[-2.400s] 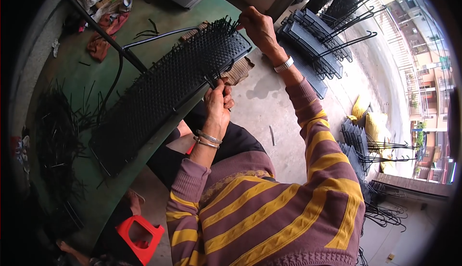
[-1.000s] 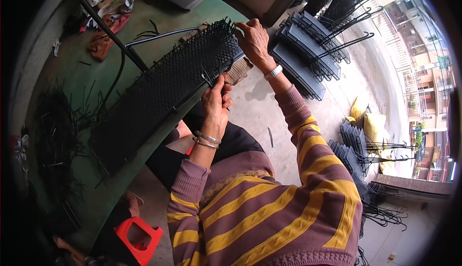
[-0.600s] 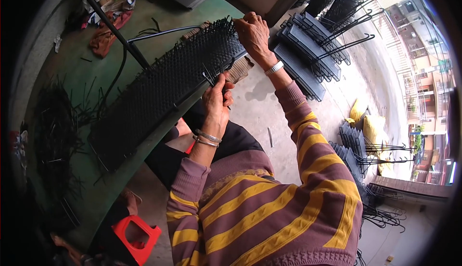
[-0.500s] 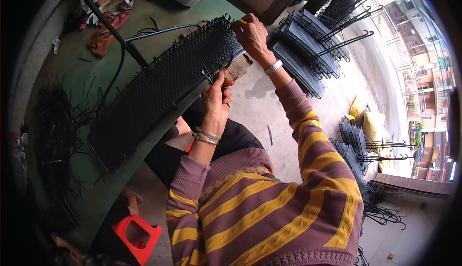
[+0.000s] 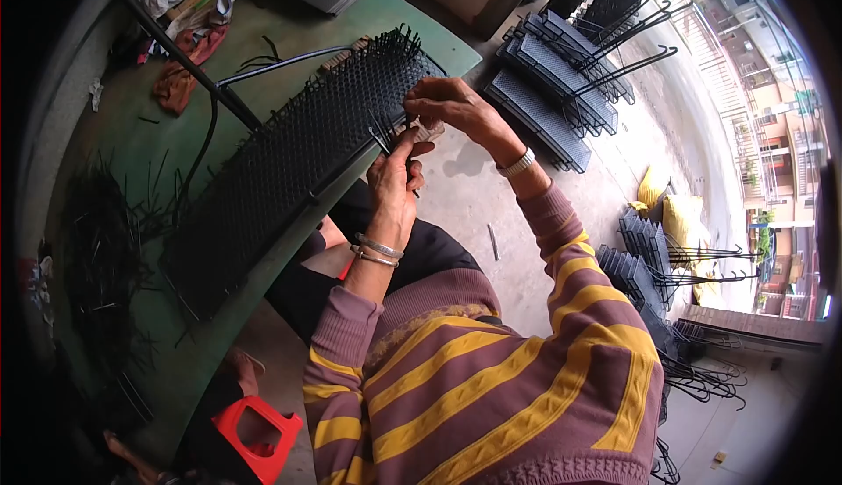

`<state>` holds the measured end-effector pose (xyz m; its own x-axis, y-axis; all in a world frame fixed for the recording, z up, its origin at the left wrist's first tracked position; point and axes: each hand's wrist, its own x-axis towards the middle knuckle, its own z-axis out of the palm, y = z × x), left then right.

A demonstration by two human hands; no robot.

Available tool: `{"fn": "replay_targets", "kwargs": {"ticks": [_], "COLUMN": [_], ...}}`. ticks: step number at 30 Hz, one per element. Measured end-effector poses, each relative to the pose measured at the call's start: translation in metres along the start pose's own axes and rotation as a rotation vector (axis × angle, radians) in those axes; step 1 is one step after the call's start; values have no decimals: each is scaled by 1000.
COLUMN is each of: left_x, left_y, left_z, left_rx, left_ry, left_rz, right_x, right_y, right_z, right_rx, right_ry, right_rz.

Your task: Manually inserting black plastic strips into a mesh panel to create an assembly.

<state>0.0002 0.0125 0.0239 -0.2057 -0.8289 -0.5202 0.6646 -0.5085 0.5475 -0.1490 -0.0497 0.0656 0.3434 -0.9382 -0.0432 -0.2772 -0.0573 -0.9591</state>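
A long black perforated panel lies slanted across the green tabletop, with many thin black strips sticking up along its far edge and right end. Beside its near edge, my left hand is closed around a small bunch of thin black strips whose ends fan out above the fingers. My right hand is just above the left one, near the panel's right end. Its fingertips are pinched together at the upper end of a strip from the bunch; the exact grip is partly hidden.
Loose black strips lie heaped on the table's left. A dark pole slants over the table. Stacked black mesh racks with hooks stand on the floor to the right. A red stool is below, with another person's foot nearby.
My right hand has moved from the panel's right end down toward my left hand and its strips. My left hand has stayed nearly in place. The view has shifted slightly.
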Motion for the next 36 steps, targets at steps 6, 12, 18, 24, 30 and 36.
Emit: {"fn": "replay_targets", "kwargs": {"ticks": [6, 12, 18, 24, 30, 36], "left_x": [1, 5, 14, 29, 14, 19], "left_y": [-2, -3, -3, -13, -5, -10], "left_z": [-2, 1, -7, -18, -6, -12], "left_rx": [36, 50, 20, -44, -80, -93], "left_ry": [-26, 10, -53, -104, 34, 32], "left_rz": [16, -34, -82, -66, -150, -96], "right_x": [-2, 0, 24, 56, 61, 56], "right_y": [-7, -10, -5, 35, 41, 25], "right_z": [-3, -27, -39, -47, -46, -46], "right_rx": [57, -43, -417, -653, -713, -709], "right_ry": [-41, 90, 713, 758, 780, 655], "right_rz": [29, -6, -384, -491, -468, -454]}}
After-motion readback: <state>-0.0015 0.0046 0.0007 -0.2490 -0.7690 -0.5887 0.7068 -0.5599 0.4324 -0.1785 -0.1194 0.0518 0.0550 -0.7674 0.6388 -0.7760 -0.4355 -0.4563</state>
